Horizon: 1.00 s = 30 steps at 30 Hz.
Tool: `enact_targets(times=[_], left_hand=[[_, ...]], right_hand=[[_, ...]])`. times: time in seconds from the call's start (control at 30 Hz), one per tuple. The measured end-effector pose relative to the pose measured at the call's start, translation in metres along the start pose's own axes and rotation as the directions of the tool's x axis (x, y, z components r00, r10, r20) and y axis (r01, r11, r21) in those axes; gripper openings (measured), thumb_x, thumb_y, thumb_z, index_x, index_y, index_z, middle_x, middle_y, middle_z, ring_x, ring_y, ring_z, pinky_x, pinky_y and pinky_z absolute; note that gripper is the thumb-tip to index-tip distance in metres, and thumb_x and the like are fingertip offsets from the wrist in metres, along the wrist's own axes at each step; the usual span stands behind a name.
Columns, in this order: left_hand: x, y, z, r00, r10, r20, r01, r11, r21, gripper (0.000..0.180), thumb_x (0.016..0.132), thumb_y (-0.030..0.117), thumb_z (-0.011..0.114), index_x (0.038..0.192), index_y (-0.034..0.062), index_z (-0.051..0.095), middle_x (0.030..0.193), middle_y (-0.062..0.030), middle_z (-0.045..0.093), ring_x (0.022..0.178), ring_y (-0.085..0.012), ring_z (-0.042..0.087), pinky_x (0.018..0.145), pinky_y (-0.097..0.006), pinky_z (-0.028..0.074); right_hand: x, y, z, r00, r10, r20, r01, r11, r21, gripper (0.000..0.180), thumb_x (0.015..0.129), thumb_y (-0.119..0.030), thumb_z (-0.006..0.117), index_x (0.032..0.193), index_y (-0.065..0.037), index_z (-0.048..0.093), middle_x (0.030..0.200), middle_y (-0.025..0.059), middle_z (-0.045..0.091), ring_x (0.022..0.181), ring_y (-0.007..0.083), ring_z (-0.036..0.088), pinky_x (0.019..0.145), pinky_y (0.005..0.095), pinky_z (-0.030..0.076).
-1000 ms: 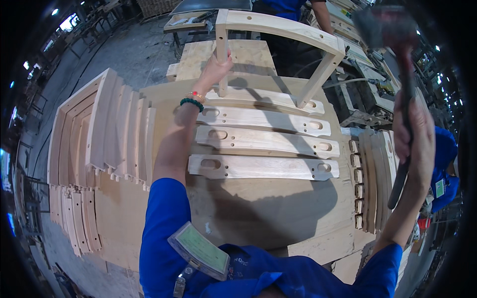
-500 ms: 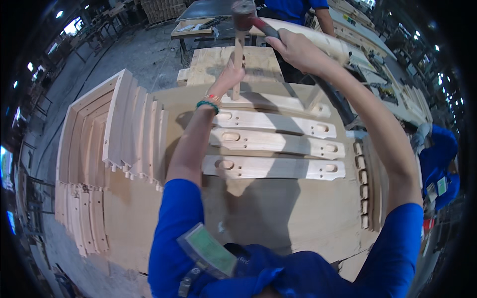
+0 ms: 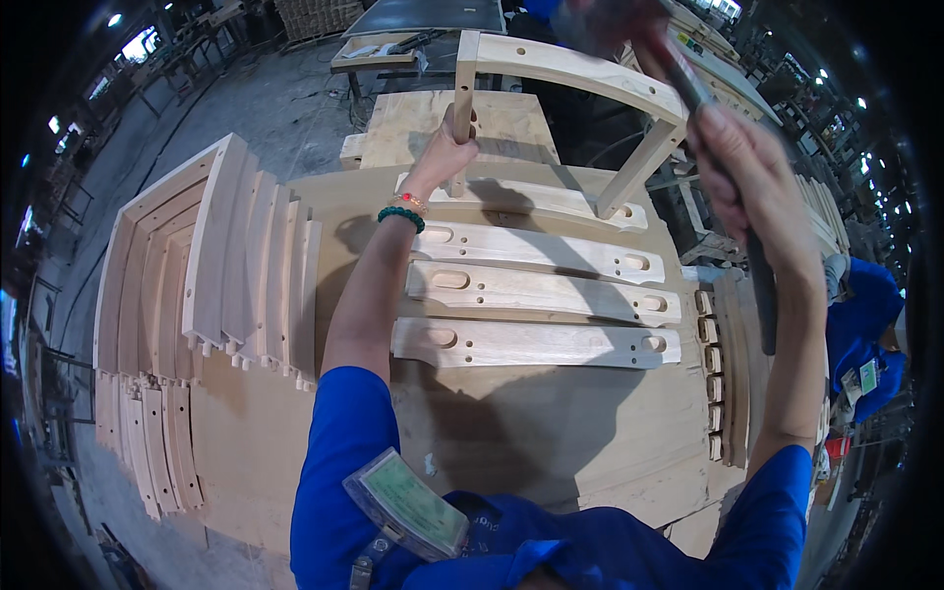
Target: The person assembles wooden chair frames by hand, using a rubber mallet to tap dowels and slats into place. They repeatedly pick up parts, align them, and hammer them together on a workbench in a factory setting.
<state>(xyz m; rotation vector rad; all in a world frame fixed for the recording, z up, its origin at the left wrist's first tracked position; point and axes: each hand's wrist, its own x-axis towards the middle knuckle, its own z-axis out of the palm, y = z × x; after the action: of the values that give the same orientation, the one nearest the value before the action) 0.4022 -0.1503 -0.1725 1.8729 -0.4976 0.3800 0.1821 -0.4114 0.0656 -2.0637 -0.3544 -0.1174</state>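
Note:
My left hand (image 3: pixel 448 147) grips the left leg of a pale U-shaped wooden frame (image 3: pixel 580 65). The frame stands upright with both legs set into the farthest slotted rail (image 3: pixel 536 200) on the workbench (image 3: pixel 551 462). My right hand (image 3: pixel 749 172) is raised at the right and closed on the dark handle of a hammer (image 3: pixel 762 295). The hammer's head is a blur near the top rail's right part. Three more slotted rails (image 3: pixel 536 344) lie side by side nearer to me.
Curved wooden pieces (image 3: pixel 241 261) stand on edge at the bench's left, with more below them. Short tenoned pieces (image 3: pixel 723 379) are stacked along the right edge. A person in blue (image 3: pixel 865 329) works at the far right. Other benches and wooden parts fill the background.
Half a second ago the hammer was down on top of the frame's left leg. My right hand has since swung it back up to the right. My left hand keeps its grip.

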Motion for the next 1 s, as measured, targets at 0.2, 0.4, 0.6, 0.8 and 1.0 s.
enact_targets(times=[0.2,0.4,0.6,0.8,1.0], left_hand=[[-0.004,0.01,0.014,0.999,-0.032,0.041,0.039,0.983,-0.181,0.036,0.075,0.006,0.055,0.109,0.0085,0.044,0.083,-0.006,0.053,0.076,-0.0187,0.055,0.074,-0.033,0.046],[0.0,0.006,0.037,0.998,0.02,0.052,-0.016,0.997,-0.072,0.036,0.077,0.007,0.055,0.111,0.0076,0.044,0.085,-0.0082,0.055,0.079,-0.0227,0.057,0.075,-0.035,0.046],[0.002,-0.044,-0.017,0.989,0.113,-0.094,-0.086,0.964,0.251,0.04,0.078,0.014,0.059,0.114,0.0069,0.044,0.095,-0.015,0.063,0.089,-0.0262,0.063,0.077,-0.039,0.048],[0.03,-0.022,0.023,0.947,-0.159,-0.281,0.23,0.942,0.244,0.053,0.081,0.027,0.062,0.125,0.0101,0.037,0.11,-0.0193,0.06,0.1,-0.0371,0.06,0.082,-0.045,0.047],[0.051,-0.035,-0.016,0.953,-0.196,-0.231,0.292,0.794,0.534,0.047,0.084,0.019,0.053,0.129,0.0119,0.044,0.102,-0.0216,0.064,0.1,-0.0387,0.06,0.084,-0.048,0.047]], right_hand=[[0.05,-0.064,0.02,0.773,-0.531,-0.348,0.521,0.844,-0.131,0.031,0.098,-0.034,0.044,0.089,-0.005,0.052,0.055,-0.0055,0.041,0.037,0.0033,0.034,0.031,0.0166,0.028],[0.134,0.098,0.041,0.69,-0.71,0.141,0.534,0.367,-0.762,0.04,0.098,-0.034,0.042,0.093,0.003,0.056,0.066,0.0144,0.058,0.042,0.0227,0.05,0.042,0.0357,0.043],[0.05,0.052,0.075,0.928,0.038,0.37,0.029,0.984,-0.174,0.046,0.092,-0.048,0.049,0.081,-0.004,0.052,0.061,-0.0008,0.046,0.05,0.0077,0.044,0.043,0.0247,0.035],[-0.08,0.118,0.037,0.878,0.409,0.249,-0.412,0.91,-0.041,0.031,0.095,-0.039,0.05,0.088,-0.009,0.049,0.06,-0.0061,0.041,0.045,0.0019,0.036,0.039,0.0185,0.029],[-0.187,0.126,0.014,0.735,0.648,0.2,-0.677,0.718,0.16,0.036,0.096,-0.04,0.049,0.086,-0.005,0.047,0.055,-0.0031,0.041,0.04,0.0038,0.036,0.036,0.0205,0.03]])
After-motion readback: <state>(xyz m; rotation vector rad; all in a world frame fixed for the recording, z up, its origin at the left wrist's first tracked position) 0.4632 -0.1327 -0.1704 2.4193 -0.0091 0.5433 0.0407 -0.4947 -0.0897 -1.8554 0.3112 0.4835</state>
